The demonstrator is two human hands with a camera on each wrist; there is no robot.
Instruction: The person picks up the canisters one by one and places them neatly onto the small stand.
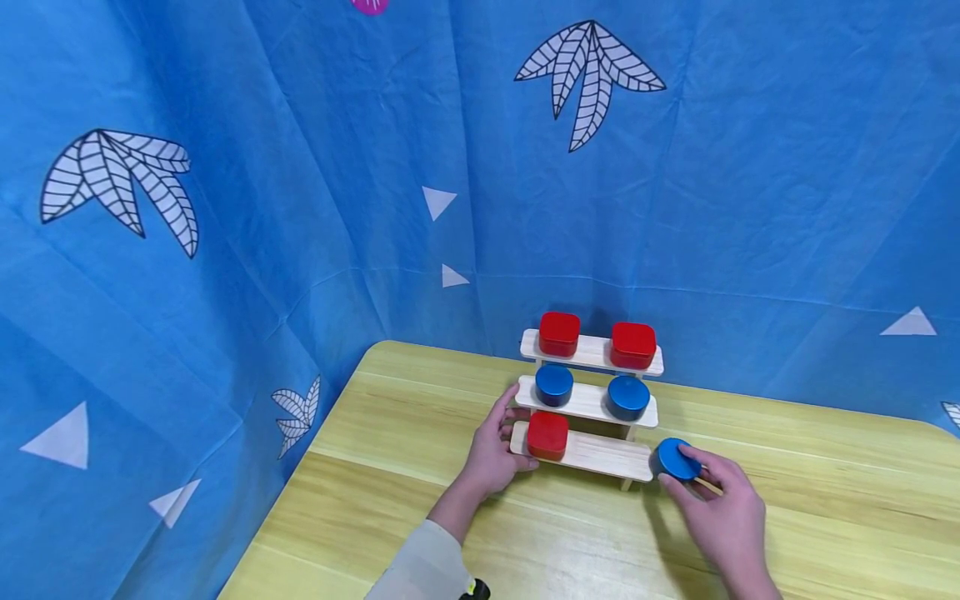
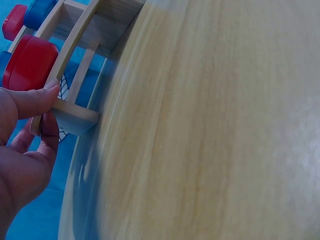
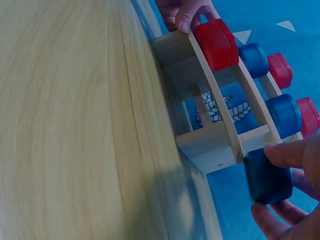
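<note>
A three-tier wooden shelf (image 1: 600,451) stands on the table. My left hand (image 1: 492,454) grips the left end of its lowest board, thumb in front and fingers behind, as the left wrist view shows. Beside that board's right end, my right hand (image 1: 726,508) holds a round blue tin (image 1: 677,459) between thumb and fingers; whether tin and board touch I cannot tell. A square red tin (image 1: 547,436) sits on the lowest board's left part. Two round blue tins (image 1: 628,397) stand on the middle board, and two square red tins (image 1: 633,345) on the top one.
The light wooden table (image 1: 360,467) extends around the shelf. A blue patterned cloth (image 1: 570,217) hangs close behind the shelf and along the table's left side. Part of a small black object (image 1: 476,590) shows by the left sleeve.
</note>
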